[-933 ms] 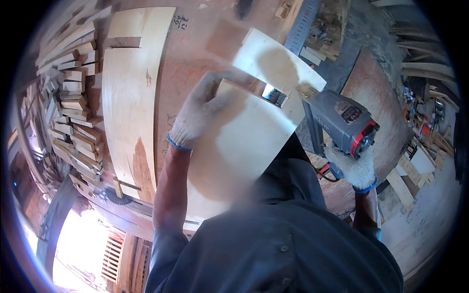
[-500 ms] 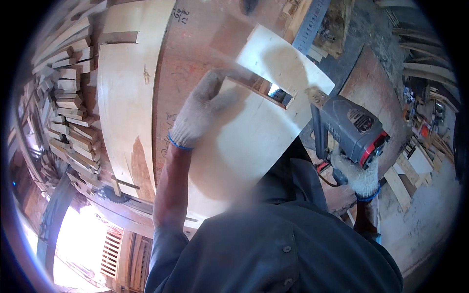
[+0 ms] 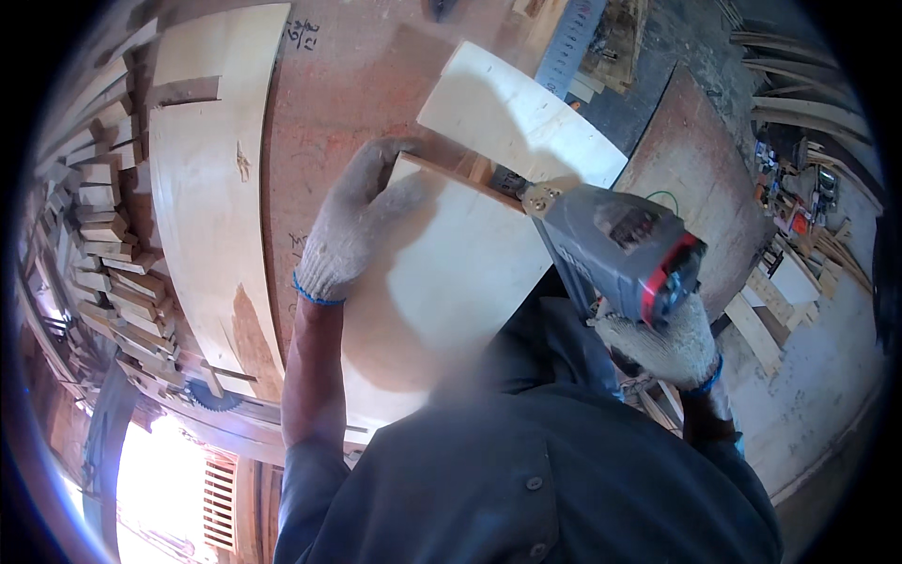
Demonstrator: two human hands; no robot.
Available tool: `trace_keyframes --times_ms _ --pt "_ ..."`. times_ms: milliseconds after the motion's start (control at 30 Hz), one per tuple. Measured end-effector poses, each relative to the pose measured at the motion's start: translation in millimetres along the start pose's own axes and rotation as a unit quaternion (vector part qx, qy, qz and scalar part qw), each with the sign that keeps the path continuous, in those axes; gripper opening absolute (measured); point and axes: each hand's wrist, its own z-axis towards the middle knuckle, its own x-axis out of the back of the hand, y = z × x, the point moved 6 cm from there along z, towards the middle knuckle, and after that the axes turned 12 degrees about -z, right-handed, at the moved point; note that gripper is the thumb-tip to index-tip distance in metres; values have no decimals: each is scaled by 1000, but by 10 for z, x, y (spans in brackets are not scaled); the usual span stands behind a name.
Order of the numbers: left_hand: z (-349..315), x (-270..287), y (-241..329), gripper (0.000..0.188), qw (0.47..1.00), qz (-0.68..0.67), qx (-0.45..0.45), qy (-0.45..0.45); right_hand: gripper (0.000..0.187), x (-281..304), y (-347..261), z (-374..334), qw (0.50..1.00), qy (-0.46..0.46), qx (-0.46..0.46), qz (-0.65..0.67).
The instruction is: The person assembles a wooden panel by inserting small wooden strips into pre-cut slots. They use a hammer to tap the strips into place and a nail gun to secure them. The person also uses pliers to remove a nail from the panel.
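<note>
A pale plywood panel (image 3: 451, 273) with a deep notch lies across my front; a narrow wooden strip (image 3: 460, 179) runs along the notch's near edge. My left hand (image 3: 352, 211), in a white knit glove, wraps round the panel's corner beside that strip, fingertips partly hidden. In my gloved right hand (image 3: 662, 343) is a grey and red nail gun (image 3: 620, 240), gripped below its red end. Its metal nose is at the notch, over the strip's right end. I cannot tell whether the nose touches the wood.
To the left lies another long notched plywood panel (image 3: 211, 207) on the reddish board (image 3: 329, 94). Stacked wood offcuts (image 3: 122, 226) fill the far left, with a circular saw blade (image 3: 214, 395) below them. A metal ruler (image 3: 568, 47) lies beyond the work. Wood scraps (image 3: 780, 301) lie at right.
The nail gun in my right hand has moved left, its nose now over the notch. My left hand keeps its hold on the panel. The whole view has shifted slightly.
</note>
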Motion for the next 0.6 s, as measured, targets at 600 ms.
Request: trace_keyframes --times_ms 600 --pt "75 68 -59 41 1000 -4 -15 1 31 12 -239 227 999 -29 -40 -11"
